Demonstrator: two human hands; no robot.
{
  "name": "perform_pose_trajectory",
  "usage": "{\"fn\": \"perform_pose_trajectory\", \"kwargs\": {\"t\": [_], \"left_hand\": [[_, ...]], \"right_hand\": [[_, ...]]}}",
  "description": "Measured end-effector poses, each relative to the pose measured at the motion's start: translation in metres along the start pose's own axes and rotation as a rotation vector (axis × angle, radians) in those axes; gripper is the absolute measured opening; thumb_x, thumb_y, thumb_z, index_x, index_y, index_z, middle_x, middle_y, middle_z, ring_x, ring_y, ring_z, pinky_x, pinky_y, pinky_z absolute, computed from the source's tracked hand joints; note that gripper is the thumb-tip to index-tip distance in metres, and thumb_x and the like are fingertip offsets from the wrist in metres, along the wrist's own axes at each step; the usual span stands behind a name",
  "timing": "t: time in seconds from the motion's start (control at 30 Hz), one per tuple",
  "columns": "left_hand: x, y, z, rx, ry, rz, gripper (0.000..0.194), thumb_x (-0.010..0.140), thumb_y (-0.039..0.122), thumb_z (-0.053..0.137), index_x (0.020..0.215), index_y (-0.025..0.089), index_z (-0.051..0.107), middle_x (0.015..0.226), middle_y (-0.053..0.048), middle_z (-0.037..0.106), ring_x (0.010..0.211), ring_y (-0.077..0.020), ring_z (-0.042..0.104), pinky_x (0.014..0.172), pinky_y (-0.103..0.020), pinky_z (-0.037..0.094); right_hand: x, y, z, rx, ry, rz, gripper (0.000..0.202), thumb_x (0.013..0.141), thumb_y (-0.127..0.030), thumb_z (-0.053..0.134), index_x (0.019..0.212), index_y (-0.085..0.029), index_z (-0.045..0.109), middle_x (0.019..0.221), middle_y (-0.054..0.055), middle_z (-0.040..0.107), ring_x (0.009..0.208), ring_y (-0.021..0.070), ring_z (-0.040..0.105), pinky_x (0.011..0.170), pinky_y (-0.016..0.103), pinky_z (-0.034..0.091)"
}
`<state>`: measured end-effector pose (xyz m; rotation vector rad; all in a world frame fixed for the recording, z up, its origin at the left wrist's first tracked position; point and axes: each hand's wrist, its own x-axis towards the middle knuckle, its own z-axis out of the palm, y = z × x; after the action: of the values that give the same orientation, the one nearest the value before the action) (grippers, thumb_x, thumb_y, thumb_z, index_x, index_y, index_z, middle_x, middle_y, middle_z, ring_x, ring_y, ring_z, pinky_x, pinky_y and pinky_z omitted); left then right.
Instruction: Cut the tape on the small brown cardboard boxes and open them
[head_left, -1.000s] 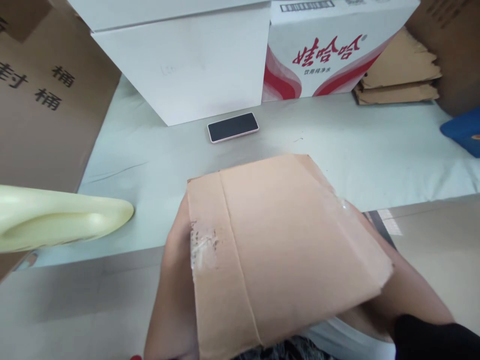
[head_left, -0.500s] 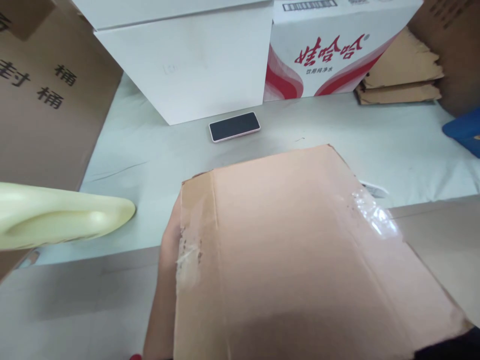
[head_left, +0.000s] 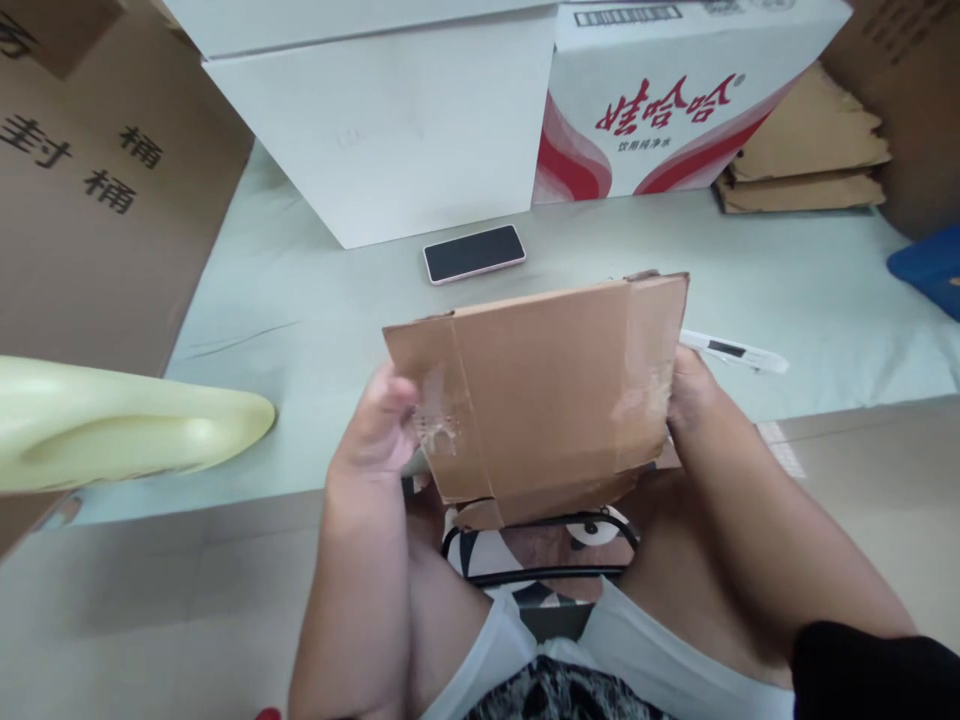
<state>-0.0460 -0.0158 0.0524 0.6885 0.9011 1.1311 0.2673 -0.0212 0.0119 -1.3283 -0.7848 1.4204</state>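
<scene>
Left hand [head_left: 375,425]: our fingers are clamped on the left edge of the taped cardboard [head_left: 544,390].
Right hand [head_left: 690,390]: we clamp the right edge, with most of these fingers hidden behind it.
Taped cardboard: we hold it tilted between both hands, above our knees; clear tape shows near both side edges.
White tool [head_left: 739,352]: lies on the worktop [head_left: 810,300] just beside our right hand.
Phone [head_left: 474,253]: lies dark-screened beyond the cardboard, near the plain white box [head_left: 390,150].
Printed carton [head_left: 667,130]: white and red, beside that box, with folded cardboard [head_left: 810,140] to its right.
Our far left: a pale yellow object [head_left: 142,430], near a big brown carton [head_left: 112,240].
</scene>
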Motion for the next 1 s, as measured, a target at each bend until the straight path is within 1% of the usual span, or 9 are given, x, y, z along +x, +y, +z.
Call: {"fn": "perform_pose_trajectory", "kwargs": {"t": [0.13, 0.23, 0.37, 0.5, 0.67, 0.77, 0.87, 0.97, 1.0], "left_hand": [[0.005, -0.004, 0.006, 0.044, 0.054, 0.002, 0.045, 0.057, 0.033, 0.102, 0.091, 0.016, 0.079, 0.085, -0.011, 0.082, 0.088, -0.0354, 0.083, 0.073, -0.04, 0.069], [0.013, -0.005, 0.006, -0.053, 0.165, 0.172, 0.035, 0.062, 0.029, 0.097, 0.089, 0.019, 0.077, 0.089, -0.008, 0.083, 0.092, -0.0317, 0.083, 0.084, -0.041, 0.069], [0.024, -0.005, -0.001, -0.169, 0.33, 0.345, 0.018, 0.076, 0.024, 0.086, 0.091, 0.022, 0.075, 0.095, -0.003, 0.083, 0.102, -0.0243, 0.081, 0.095, -0.034, 0.066], [0.032, -0.008, -0.007, -0.258, 0.409, 0.325, 0.004, 0.092, 0.024, 0.07, 0.092, 0.024, 0.074, 0.099, -0.002, 0.084, 0.107, -0.0199, 0.079, 0.097, -0.03, 0.064], [0.037, -0.019, -0.003, -0.302, 0.444, 0.315, 0.011, 0.096, 0.03, 0.064, 0.092, 0.024, 0.073, 0.098, -0.003, 0.084, 0.114, -0.0201, 0.078, 0.099, -0.03, 0.063], [0.037, -0.025, 0.004, -0.271, 0.402, 0.326, 0.009, 0.092, 0.034, 0.072, 0.094, 0.025, 0.072, 0.104, -0.003, 0.083, 0.12, -0.0211, 0.075, 0.102, -0.032, 0.061], [0.035, -0.026, 0.013, -0.263, 0.365, 0.3, 0.011, 0.09, 0.034, 0.075, 0.094, 0.025, 0.07, 0.104, -0.003, 0.082, 0.115, -0.0205, 0.076, 0.098, -0.031, 0.062], [0.03, -0.021, 0.022, -0.276, 0.352, 0.2, 0.009, 0.088, 0.032, 0.072, 0.091, 0.024, 0.069, 0.092, -0.002, 0.08, 0.095, -0.0186, 0.079, 0.08, -0.026, 0.062], [0.028, -0.019, 0.025, -0.275, 0.367, 0.158, 0.007, 0.086, 0.03, 0.07, 0.088, 0.023, 0.068, 0.086, -0.001, 0.078, 0.085, -0.0174, 0.079, 0.071, -0.024, 0.06]], "right_hand": [[-0.001, -0.012, 0.003, 0.104, 0.048, -0.072, 0.036, 0.064, -0.044, 0.091, 0.073, -0.029, 0.06, 0.067, -0.003, 0.067, 0.059, 0.0174, 0.064, 0.055, 0.034, 0.056], [-0.005, -0.021, 0.001, 0.189, 0.077, -0.099, 0.047, 0.06, -0.051, 0.096, 0.076, -0.029, 0.059, 0.065, -0.006, 0.065, 0.056, 0.0143, 0.061, 0.054, 0.029, 0.052], [-0.01, -0.021, -0.011, 0.115, 0.107, -0.13, 0.052, 0.061, -0.058, 0.095, 0.08, -0.029, 0.057, 0.082, -0.002, 0.076, 0.071, 0.0186, 0.07, 0.063, 0.032, 0.059], [-0.01, -0.016, -0.022, 0.046, 0.1, -0.118, 0.051, 0.064, -0.058, 0.095, 0.078, -0.027, 0.057, 0.071, -0.007, 0.067, 0.07, 0.013, 0.068, 0.064, 0.025, 0.058], [-0.016, -0.018, -0.014, 0.081, 0.007, -0.005, 0.057, 0.055, -0.067, 0.096, 0.09, -0.028, 0.071, 0.081, -0.002, 0.077, 0.078, 0.0149, 0.075, 0.065, 0.024, 0.06], [-0.023, -0.018, -0.002, 0.065, -0.052, -0.002, 0.053, 0.053, -0.06, 0.099, 0.078, -0.025, 0.068, 0.059, -0.004, 0.066, 0.052, 0.0114, 0.06, 0.049, 0.023, 0.052], [-0.028, -0.022, 0.002, 0.055, -0.045, -0.016, 0.051, 0.05, -0.047, 0.102, 0.07, -0.023, 0.06, 0.05, -0.008, 0.051, 0.04, 0.0054, 0.039, 0.037, 0.02, 0.037], [-0.034, -0.039, -0.012, 0.055, 0.043, -0.092, 0.05, 0.053, -0.046, 0.098, 0.071, -0.024, 0.057, 0.047, -0.01, 0.043, 0.036, 0.0027, 0.027, 0.03, 0.018, 0.021], [-0.035, -0.046, -0.021, 0.05, 0.136, -0.166, 0.047, 0.056, -0.045, 0.095, 0.071, -0.024, 0.057, 0.045, -0.011, 0.04, 0.035, 0.0023, 0.023, 0.028, 0.018, 0.017]]}}
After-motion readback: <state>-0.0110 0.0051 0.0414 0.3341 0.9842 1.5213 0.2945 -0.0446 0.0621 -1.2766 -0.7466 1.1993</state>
